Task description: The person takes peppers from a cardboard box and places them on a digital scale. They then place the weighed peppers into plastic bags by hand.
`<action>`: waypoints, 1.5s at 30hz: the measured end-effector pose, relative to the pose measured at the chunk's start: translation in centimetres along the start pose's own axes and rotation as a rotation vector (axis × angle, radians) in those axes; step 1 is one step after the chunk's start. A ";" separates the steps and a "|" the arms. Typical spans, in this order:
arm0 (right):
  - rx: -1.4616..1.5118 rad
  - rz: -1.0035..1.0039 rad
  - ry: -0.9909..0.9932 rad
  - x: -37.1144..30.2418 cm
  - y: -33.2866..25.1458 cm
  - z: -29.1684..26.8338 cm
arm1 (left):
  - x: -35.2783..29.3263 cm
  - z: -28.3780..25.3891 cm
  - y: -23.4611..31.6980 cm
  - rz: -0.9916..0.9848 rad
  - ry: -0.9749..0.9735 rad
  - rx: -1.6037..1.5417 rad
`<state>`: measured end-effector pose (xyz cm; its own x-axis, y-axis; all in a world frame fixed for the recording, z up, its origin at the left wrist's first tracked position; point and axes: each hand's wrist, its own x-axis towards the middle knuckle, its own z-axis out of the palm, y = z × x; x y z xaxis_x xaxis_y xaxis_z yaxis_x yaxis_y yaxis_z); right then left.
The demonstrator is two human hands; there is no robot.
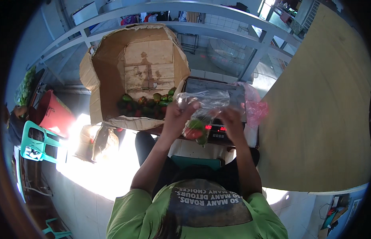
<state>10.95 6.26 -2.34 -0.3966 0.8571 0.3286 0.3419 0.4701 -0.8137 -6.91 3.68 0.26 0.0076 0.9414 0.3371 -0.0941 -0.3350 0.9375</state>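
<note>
A clear plastic bag is stretched between my two hands, its upper part bunched and crinkled. Green and red peppers hang in its lower part. My left hand is closed on one side of the bag, and my right hand pinches the other side, slightly blurred. Just beyond and below the bag is a digital scale with a flat grey platform and a lit red display. To the left, an open cardboard box lies with its mouth toward me, holding many green and reddish peppers.
A pink plastic bag lies at the scale's right edge. Further right stands a large curved wooden board. On the left are a red bucket, a green plastic chair and a small torn carton. A metal railing runs behind.
</note>
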 end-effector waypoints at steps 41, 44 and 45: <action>0.525 0.221 -0.120 1.0 0.3 0.1 | 1.8 -2.7 -1.2 -0.017 -0.369 -0.313; 0.494 0.288 -0.145 1.7 -1.0 -0.9 | -0.1 -1.0 -5.9 -0.266 -0.434 0.165; 0.486 0.317 -0.186 1.9 -1.6 -1.0 | -0.4 -0.6 -8.4 -0.311 -0.441 -0.011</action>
<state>10.49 7.39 0.05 -0.4961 0.8681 -0.0191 0.0573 0.0108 -0.9983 -6.74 6.15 -7.83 0.4538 0.8897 0.0501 -0.0311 -0.0404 0.9987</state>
